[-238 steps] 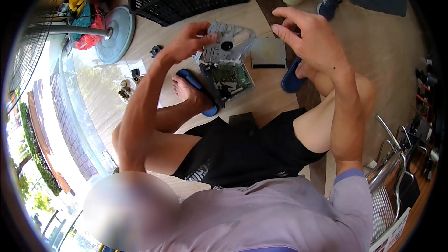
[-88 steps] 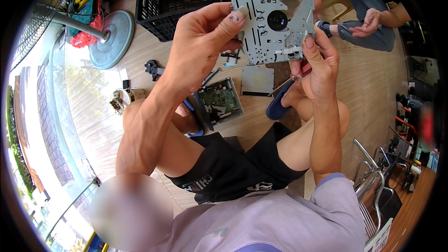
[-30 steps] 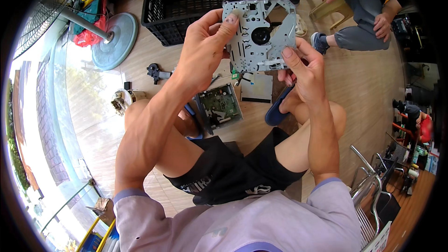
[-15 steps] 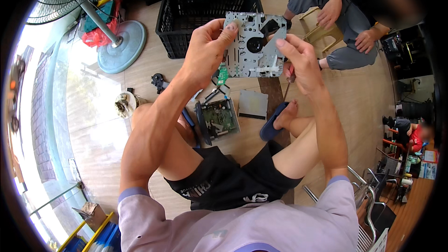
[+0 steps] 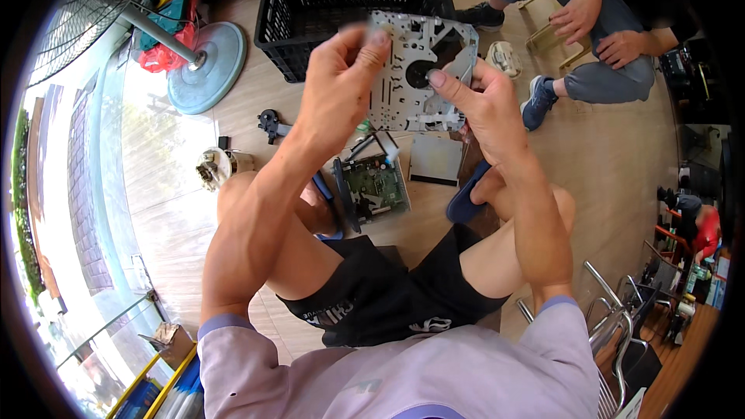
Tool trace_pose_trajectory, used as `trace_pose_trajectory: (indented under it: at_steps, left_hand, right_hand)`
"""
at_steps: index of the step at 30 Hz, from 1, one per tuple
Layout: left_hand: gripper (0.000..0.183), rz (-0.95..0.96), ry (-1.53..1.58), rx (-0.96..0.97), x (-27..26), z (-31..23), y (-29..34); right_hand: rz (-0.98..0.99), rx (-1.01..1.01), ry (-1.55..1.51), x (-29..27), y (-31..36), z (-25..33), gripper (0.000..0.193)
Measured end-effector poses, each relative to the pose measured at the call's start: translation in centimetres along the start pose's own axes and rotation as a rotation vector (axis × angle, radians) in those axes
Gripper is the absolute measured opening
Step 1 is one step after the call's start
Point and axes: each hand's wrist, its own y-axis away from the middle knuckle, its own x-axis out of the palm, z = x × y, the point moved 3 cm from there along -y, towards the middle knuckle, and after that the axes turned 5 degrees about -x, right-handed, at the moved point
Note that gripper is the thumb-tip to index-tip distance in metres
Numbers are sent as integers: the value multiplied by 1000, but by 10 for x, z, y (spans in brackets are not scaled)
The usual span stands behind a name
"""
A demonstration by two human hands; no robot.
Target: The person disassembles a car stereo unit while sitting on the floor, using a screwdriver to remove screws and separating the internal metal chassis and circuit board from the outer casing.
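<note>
A silvery perforated disc drive mechanism (image 5: 396, 85), with a round black hub and a white plastic strip along its lower edge, is held up before me. My right hand (image 5: 489, 101) grips its right side, the thumb across the plate beside the hub. At its upper left corner is my left hand (image 5: 345, 70), thumb over the edge and fingers curled; these fingertips are partly blurred. Below, an opened electronic unit (image 5: 376, 186) with a green circuit board lies on the floor between my feet. A flat grey metal cover (image 5: 436, 159) lies to its right.
Beyond my hands stands a black plastic crate (image 5: 279, 50). A fan's round base (image 5: 207, 70) is at the far left, with a white cylindrical part (image 5: 213, 169) nearer. Another person (image 5: 613, 54) sits at the far right by a beige stool (image 5: 547, 27). Chrome chair tubing (image 5: 613, 295) is at my right.
My right thumb has moved left across the plate, toward the hub. My left fingers have shifted slightly at the corner and are now blurred. The view has shifted a little.
</note>
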Motion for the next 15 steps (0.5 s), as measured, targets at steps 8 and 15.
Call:
trace_pose_trajectory:
  at_steps: [8, 15]
  left_hand:
    - [39, -25, -20, -22, 13, -11, 1]
    - [40, 18, -18, -27, 16, 1, -2]
  right_hand:
    - [0, -6, -64, -11, -1, -3, 24]
    - [-43, 6, -19, -14, 2, -5, 25]
